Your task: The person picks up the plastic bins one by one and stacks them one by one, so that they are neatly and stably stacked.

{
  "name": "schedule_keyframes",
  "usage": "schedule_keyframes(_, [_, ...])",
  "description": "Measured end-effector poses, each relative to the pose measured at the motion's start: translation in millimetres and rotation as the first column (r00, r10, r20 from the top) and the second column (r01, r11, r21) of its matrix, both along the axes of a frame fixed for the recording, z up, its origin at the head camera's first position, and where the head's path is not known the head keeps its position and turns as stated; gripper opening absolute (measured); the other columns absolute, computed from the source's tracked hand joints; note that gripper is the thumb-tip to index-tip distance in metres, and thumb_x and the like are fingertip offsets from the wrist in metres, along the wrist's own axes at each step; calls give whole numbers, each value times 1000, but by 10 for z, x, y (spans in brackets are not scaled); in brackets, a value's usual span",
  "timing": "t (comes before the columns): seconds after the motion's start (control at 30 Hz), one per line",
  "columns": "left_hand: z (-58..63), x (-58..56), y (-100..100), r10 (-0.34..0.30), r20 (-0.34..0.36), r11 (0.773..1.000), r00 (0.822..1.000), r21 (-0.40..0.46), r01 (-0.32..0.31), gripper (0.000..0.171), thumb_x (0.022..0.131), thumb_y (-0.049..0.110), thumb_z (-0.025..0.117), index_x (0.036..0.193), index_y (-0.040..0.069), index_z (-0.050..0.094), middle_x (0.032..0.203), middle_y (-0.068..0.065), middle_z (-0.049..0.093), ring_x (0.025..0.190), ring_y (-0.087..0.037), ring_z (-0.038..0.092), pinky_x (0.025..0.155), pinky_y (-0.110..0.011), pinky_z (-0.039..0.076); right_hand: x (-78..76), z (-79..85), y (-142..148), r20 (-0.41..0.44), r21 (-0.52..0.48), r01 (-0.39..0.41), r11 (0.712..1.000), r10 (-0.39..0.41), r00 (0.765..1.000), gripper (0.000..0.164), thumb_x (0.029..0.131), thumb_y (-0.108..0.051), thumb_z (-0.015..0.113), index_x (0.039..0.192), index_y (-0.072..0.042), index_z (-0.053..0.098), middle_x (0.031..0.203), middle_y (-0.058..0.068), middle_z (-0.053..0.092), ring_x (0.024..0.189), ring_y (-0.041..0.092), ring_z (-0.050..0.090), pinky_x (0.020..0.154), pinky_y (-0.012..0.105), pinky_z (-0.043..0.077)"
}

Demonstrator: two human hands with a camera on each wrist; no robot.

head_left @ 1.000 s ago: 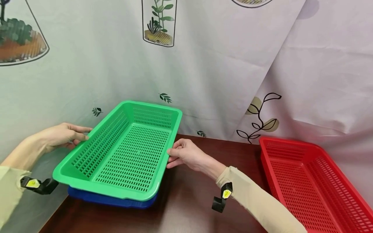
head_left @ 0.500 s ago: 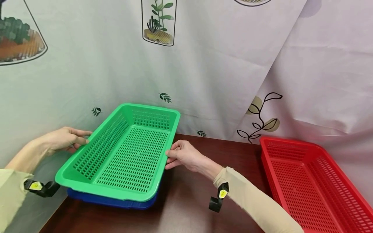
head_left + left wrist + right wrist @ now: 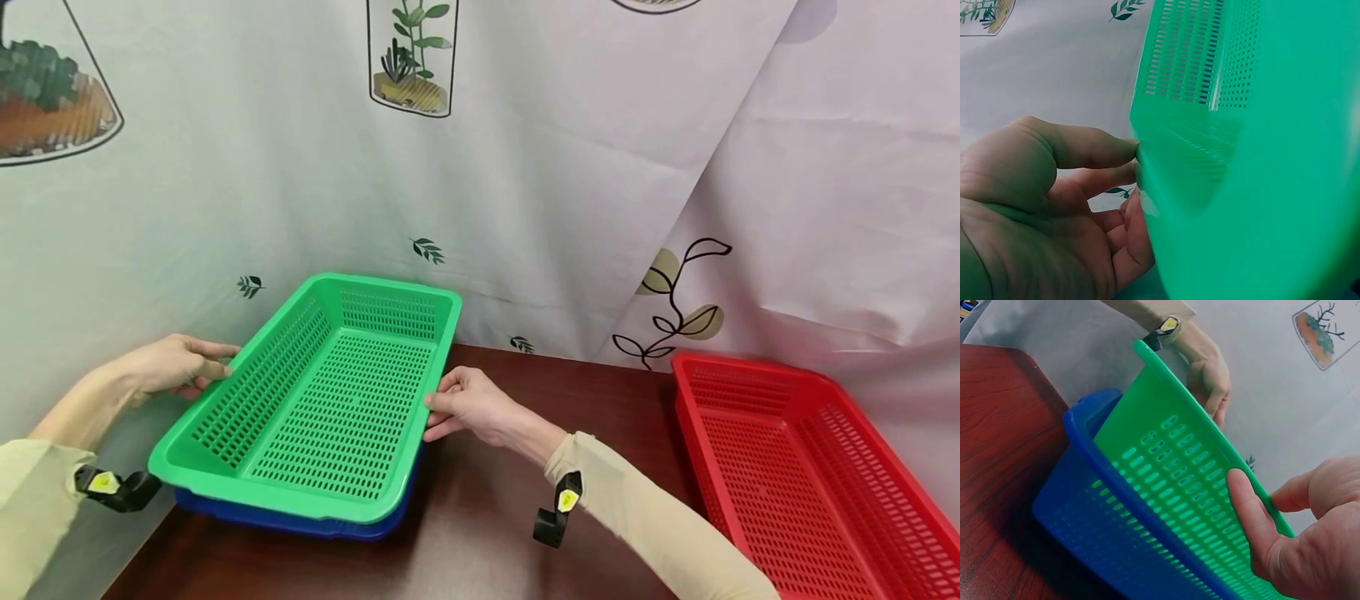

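Flanking the green basket (image 3: 356, 402), both hands (image 3: 168, 365) (image 3: 478, 407) pinch its sides, the left less clearly.

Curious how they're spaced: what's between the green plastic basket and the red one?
The head view shows the right hand, its beige sleeve, the black wrist camera and reddish-brown tabletop.

Glossy dark reddish-brown wood-grain table (image 3: 487, 533) is spreading across lower head view, surface is catching pale sheen near middle. Blue rectangular perforated plastic basket (image 3: 1100, 519) is sitting on it, left side, near table's edge; dark shadow is falling alongside. Red rectangular perforated plastic basket (image 3: 795, 492) is resting at right, well apart.
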State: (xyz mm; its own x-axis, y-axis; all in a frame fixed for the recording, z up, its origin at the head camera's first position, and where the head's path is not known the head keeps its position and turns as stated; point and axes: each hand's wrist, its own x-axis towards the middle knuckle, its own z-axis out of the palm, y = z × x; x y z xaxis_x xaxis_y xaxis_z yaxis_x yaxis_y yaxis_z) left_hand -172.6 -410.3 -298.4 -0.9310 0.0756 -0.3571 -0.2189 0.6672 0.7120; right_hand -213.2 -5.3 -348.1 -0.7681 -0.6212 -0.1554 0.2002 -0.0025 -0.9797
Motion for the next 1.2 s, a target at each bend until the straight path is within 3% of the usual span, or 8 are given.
schedule_keyframes(0.57, [-136, 24, -8, 4, -27, 999, 1000, -54, -5, 68, 101, 10, 53, 150, -16, 15, 63, 2, 35, 59, -14, 39, 59, -31, 41, -27, -155, -76, 2, 16, 5, 1000, -5, 1000, 15, 98, 9, 56, 99, 2, 43, 76, 16, 58, 65, 20, 64, 71, 43, 62])
schedule_keyframes(0.83, [-211, 31, -22, -8, -27, 1000, 1000, -16, 7, 65, 101, 8, 52, 149, -18, 16, 61, 3, 29, 54, -13, 30, 58, -31, 36, -15, -207, -99, 9, 11, 21, 1000, -21, 1000, 15, 97, 11, 56, 97, 2, 44, 75, 17, 57, 64, 20, 64, 70, 44, 62])
schedule_keyframes(1.2, [-270, 43, -20, 7, -20, 1000, 1000, -26, -7, 63, 101, 6, 51, 148, -19, 17, 59, 3, 32, 54, -12, 32, 56, -30, 37, -10, -308, -133, 12, 10, 32, 999, -32, 999, 16, 96, 11, 57, 95, 1, 44, 74, 16, 57, 62, 20, 64, 68, 43, 62])
